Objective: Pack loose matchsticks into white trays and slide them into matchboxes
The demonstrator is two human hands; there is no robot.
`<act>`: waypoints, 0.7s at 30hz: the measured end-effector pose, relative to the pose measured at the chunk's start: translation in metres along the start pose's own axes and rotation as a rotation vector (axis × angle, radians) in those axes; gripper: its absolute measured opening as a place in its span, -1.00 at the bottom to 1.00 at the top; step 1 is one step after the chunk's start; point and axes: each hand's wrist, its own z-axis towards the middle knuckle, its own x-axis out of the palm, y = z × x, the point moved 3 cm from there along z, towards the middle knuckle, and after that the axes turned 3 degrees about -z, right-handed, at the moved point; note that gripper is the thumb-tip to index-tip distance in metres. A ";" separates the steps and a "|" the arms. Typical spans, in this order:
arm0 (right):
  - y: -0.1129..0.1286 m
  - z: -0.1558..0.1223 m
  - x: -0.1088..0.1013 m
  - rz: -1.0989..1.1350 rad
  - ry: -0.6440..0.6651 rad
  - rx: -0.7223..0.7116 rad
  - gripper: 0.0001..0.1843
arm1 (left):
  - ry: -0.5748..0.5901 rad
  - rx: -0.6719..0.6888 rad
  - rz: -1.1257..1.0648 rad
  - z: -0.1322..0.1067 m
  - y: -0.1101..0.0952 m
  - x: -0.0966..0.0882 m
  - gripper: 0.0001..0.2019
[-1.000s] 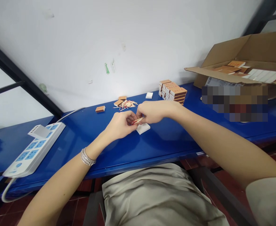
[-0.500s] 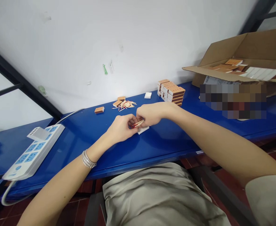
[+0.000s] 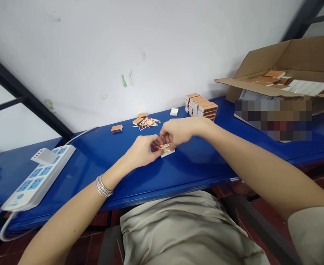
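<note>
- Left hand (image 3: pixel 142 151): fingers curled closed, pinching one end of a small bunch of red-tipped matches (image 3: pixel 163 147).
- Right hand (image 3: pixel 177 133): fingers closed on the same bunch from the other side.
- The bunch sits just above a white matchbox tray (image 3: pixel 167 154) on the blue worktop (image 3: pixel 195 165).
- Beyond the hands: loose matches (image 3: pixel 147 123), a stack of orange matchboxes (image 3: pixel 202 107).
- Left of them: a white power strip (image 3: pixel 37 177).

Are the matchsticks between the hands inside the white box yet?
Apparently not: the left hand and right hand pinch the matchsticks above the white box, though the hands hide any contact.
</note>
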 end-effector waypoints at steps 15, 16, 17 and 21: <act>-0.008 0.000 -0.004 0.004 -0.017 0.009 -0.62 | 0.038 0.024 -0.093 -0.001 0.005 -0.011 -0.69; -0.008 0.000 -0.004 0.022 -0.002 0.013 -0.62 | 0.049 0.027 -0.085 -0.001 0.006 -0.012 -0.62; -0.008 0.001 -0.004 0.040 0.015 0.017 -0.63 | 0.057 0.026 -0.071 -0.002 0.008 -0.013 -0.56; -0.006 0.002 -0.003 0.078 0.035 -0.022 -0.63 | 0.101 -0.014 -0.024 -0.003 0.015 -0.013 -0.46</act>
